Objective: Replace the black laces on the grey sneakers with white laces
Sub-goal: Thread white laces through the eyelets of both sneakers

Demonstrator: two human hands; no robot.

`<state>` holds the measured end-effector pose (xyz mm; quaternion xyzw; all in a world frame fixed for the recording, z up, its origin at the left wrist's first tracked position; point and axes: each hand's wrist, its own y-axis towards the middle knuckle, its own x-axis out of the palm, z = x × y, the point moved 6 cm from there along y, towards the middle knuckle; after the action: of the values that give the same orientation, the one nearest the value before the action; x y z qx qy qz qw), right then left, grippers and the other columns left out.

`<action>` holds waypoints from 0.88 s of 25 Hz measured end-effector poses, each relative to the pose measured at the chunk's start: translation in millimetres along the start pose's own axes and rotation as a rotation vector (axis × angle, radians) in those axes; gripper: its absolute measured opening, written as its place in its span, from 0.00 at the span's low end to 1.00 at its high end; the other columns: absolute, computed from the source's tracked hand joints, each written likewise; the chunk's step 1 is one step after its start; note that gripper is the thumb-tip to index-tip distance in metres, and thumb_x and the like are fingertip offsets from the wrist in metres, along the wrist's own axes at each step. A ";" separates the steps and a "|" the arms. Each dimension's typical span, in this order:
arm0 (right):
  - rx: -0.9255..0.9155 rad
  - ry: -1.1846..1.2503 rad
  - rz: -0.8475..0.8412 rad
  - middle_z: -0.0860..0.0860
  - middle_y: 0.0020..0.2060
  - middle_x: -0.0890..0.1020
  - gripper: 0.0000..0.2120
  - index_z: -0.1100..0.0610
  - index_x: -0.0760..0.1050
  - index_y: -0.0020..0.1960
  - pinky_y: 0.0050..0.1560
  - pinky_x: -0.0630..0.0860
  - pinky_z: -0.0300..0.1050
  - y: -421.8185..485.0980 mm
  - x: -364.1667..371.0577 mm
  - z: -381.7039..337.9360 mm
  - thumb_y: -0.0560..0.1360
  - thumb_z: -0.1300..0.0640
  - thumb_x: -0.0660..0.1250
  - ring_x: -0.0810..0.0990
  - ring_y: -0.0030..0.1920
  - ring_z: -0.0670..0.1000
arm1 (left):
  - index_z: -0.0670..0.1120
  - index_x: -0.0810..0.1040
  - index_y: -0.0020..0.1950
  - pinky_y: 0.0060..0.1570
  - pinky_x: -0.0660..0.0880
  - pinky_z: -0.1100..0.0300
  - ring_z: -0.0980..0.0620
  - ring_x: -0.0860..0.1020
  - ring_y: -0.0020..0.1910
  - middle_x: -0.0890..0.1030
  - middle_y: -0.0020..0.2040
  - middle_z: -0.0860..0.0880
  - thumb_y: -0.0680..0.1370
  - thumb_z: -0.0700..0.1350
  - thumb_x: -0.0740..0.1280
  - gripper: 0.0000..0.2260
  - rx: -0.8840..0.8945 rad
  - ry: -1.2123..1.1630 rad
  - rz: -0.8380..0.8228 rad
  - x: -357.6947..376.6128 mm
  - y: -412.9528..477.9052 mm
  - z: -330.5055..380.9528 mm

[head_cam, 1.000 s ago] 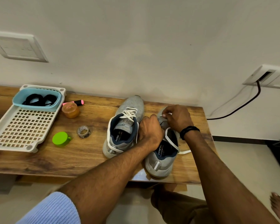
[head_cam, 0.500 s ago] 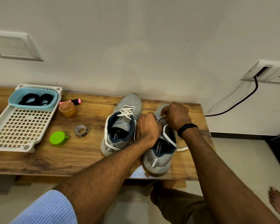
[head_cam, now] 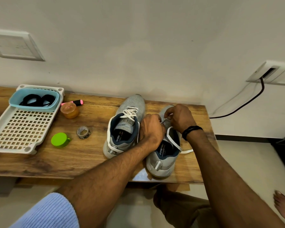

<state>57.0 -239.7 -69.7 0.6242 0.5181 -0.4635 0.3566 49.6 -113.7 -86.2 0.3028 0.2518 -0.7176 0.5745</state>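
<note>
The wooden worktop [head_cam: 39,162] carries a white perforated tray [head_cam: 23,129] at its left end and both grey sneakers toward its right, all sitting where they sat a second ago. The laced sneaker [head_cam: 123,129] already wears white lacing and stands untouched. Just beside it on the right is the second sneaker [head_cam: 163,160], with both hands over its tongue, as before. The left hand [head_cam: 152,129] is curled, knuckles up; its fingertips are hidden, but it seems to grip one end of a short taut stretch of white lace [head_cam: 187,151]. The right hand [head_cam: 179,117] pinches the other end between thumb and forefinger. That stretch was not visible a second ago and showed half a second ago. The lace's loose tail still trails onto the worktop right of the shoe. A blue tub [head_cam: 34,107] on the tray holds the black laces [head_cam: 38,99]. Near the tray stand an orange jar [head_cam: 69,110], a green cap [head_cam: 59,139], a tape roll [head_cam: 83,132] and a pink highlighter [head_cam: 76,102], none of them moved.
</note>
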 end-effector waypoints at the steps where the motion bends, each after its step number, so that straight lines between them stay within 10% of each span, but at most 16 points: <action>1: -0.011 -0.002 0.015 0.56 0.45 0.85 0.12 0.57 0.85 0.44 0.51 0.80 0.50 0.8 -0.5 -0.2 0.72 0.71 0.68 0.83 0.49 0.56 | 0.42 0.85 0.52 0.47 0.81 0.52 0.46 0.83 0.47 0.85 0.49 0.43 0.77 0.39 0.70 0.06 0.011 0.015 0.003 0.3 -0.2 0.4; 11: -0.168 -0.073 -0.029 0.57 0.45 0.85 0.09 0.56 0.86 0.48 0.48 0.79 0.48 -1.6 1.6 -16.7 0.73 0.66 0.70 0.81 0.48 0.58 | 0.44 0.85 0.51 0.39 0.81 0.52 0.46 0.82 0.40 0.83 0.43 0.44 0.76 0.38 0.69 0.07 0.092 0.036 -0.046 4.2 3.2 0.5; 18: 0.069 0.298 -0.048 0.47 0.44 0.83 0.05 0.56 0.83 0.47 0.42 0.70 0.32 0.5 -0.3 4.2 0.76 0.63 0.70 0.78 0.44 0.44 | 0.46 0.84 0.55 0.43 0.82 0.53 0.50 0.82 0.45 0.84 0.51 0.48 0.75 0.38 0.70 0.10 0.132 -0.015 -0.020 7.5 4.5 -0.5; 22: 0.177 0.583 -0.011 0.49 0.41 0.84 0.06 0.52 0.81 0.44 0.51 0.81 0.46 0.4 0.9 14.4 0.74 0.63 0.73 0.81 0.42 0.45 | 0.46 0.83 0.56 0.49 0.80 0.55 0.51 0.80 0.50 0.82 0.55 0.49 0.75 0.39 0.71 0.11 0.180 -0.038 -0.015 5.8 3.6 2.3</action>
<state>54.5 -252.9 -75.2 0.7569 0.5594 -0.3100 0.1343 51.9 -120.0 -88.8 0.3376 0.1775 -0.7471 0.5444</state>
